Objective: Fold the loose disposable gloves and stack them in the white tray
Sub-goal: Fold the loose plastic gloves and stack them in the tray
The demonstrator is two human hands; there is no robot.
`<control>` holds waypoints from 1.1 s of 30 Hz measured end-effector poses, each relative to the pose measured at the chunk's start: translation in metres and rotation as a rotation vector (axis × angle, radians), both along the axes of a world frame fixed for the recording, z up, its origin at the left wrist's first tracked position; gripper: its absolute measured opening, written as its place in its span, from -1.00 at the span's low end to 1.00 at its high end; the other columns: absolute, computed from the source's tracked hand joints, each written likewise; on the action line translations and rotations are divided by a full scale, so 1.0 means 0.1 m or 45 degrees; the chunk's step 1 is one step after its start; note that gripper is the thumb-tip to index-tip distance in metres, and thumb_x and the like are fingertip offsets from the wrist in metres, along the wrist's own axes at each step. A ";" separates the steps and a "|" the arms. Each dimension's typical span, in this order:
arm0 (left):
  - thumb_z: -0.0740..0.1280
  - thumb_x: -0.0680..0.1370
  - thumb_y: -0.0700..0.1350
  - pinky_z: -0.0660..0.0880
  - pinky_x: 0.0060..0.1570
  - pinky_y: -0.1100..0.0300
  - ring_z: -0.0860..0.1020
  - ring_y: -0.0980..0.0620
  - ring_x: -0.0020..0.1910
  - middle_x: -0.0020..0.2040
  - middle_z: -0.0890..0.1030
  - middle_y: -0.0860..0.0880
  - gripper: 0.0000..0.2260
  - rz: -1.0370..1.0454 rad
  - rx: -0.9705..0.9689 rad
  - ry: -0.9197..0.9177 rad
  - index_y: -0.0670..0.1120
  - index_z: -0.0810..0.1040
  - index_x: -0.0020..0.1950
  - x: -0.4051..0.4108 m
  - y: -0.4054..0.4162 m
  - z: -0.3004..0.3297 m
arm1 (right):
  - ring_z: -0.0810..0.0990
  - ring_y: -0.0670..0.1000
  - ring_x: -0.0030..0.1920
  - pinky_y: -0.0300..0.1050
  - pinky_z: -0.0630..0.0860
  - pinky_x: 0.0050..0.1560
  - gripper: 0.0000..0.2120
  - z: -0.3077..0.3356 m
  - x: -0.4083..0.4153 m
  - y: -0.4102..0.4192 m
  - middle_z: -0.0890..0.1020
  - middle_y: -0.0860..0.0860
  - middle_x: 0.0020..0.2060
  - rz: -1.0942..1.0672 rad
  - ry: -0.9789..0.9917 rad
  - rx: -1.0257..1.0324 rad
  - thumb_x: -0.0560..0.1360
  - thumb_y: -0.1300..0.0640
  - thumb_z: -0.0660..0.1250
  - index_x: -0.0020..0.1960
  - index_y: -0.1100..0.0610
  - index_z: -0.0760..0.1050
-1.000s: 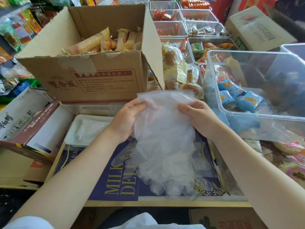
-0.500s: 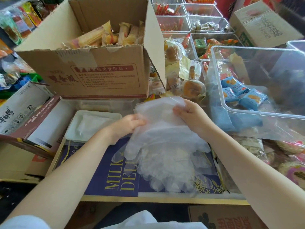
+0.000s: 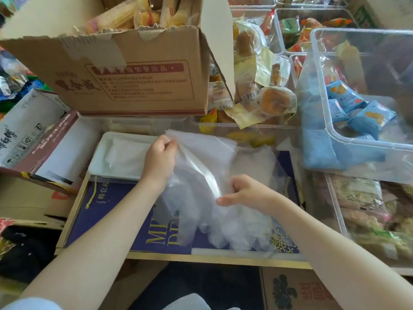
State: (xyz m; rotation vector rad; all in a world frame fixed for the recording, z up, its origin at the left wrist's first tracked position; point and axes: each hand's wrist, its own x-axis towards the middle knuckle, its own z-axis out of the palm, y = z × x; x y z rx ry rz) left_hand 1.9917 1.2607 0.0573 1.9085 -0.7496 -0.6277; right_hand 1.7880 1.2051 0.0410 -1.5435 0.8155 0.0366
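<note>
Now we pinch the glove (image 3: pixel 201 166) in both hands, left hand (image 3: pixel 159 159) at its cuff beside the white tray (image 3: pixel 98 166), right hand (image 3: pixel 245 193) at mid-length. We should crease it flat before stacking. How many gloves lie in the pile (image 3: pixel 241 229) underneath, we cannot tell.

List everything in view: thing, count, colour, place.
gloves: several, clear, heaped on blue box
tray: one, white, left of gloves, folded gloves inside
blue box: one, navy, under gloves
carton: one, brown, behind tray, snacks inside
bin: one, clear, right, blue packets inside
buns: several, wrapped, between carton and bin
left hand: pinches glove cuff beside tray
right hand: grips glove mid-length
</note>
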 end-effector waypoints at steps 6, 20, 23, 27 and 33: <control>0.20 0.60 -0.07 0.27 -0.24 0.20 0.38 0.11 -0.31 -0.30 0.44 0.05 -0.82 -0.005 0.101 -0.142 -0.10 0.49 -0.14 0.18 0.06 -0.16 | 0.51 -0.06 -0.22 -0.11 0.49 -0.11 -0.91 -0.60 -0.07 -0.04 0.58 -0.03 -0.23 -0.070 0.276 -0.174 0.49 0.08 0.36 -0.15 0.09 0.55; 0.23 0.58 -0.01 0.45 -0.15 0.06 0.56 -0.09 -0.21 -0.23 0.63 -0.12 -0.83 -0.723 0.450 -0.319 0.00 0.60 0.02 0.05 0.12 -0.54 | 0.44 0.26 0.18 0.12 0.39 0.13 -0.68 -1.05 -0.29 -0.70 0.47 0.21 0.21 -0.331 0.924 -0.942 0.54 0.13 0.22 0.26 0.20 0.37; 0.24 0.58 -0.01 0.42 -0.23 0.10 0.51 -0.04 -0.31 -0.31 0.59 -0.07 -0.84 -0.735 0.450 -0.317 0.01 0.60 0.00 0.04 0.09 -0.54 | 0.54 0.22 0.02 0.05 0.50 -0.02 -0.83 -0.99 -0.29 -0.75 0.59 0.16 -0.03 -0.405 0.754 -0.832 0.55 0.13 0.25 0.08 0.18 0.50; 0.27 0.58 -0.08 0.35 -0.19 0.25 0.46 0.19 -0.26 -0.19 0.54 0.09 -0.85 -0.833 0.309 -0.333 -0.08 0.62 -0.03 0.03 0.02 -0.51 | 0.49 0.11 0.02 0.04 0.46 0.02 -0.86 -0.74 -0.27 -0.80 0.54 0.06 -0.03 -0.468 0.446 -0.876 0.49 0.10 0.35 -0.05 0.17 0.56; 0.28 0.56 -0.03 0.04 0.30 0.36 0.10 0.20 0.43 0.43 0.13 0.20 -0.80 -1.094 0.070 -0.360 -0.07 0.65 -0.11 -0.17 -0.21 -0.19 | 0.49 0.22 0.12 -0.08 0.44 -0.04 -0.88 -0.22 -0.23 -0.63 0.46 0.17 0.19 -0.119 0.071 -1.316 0.41 0.21 0.45 -0.16 0.17 0.51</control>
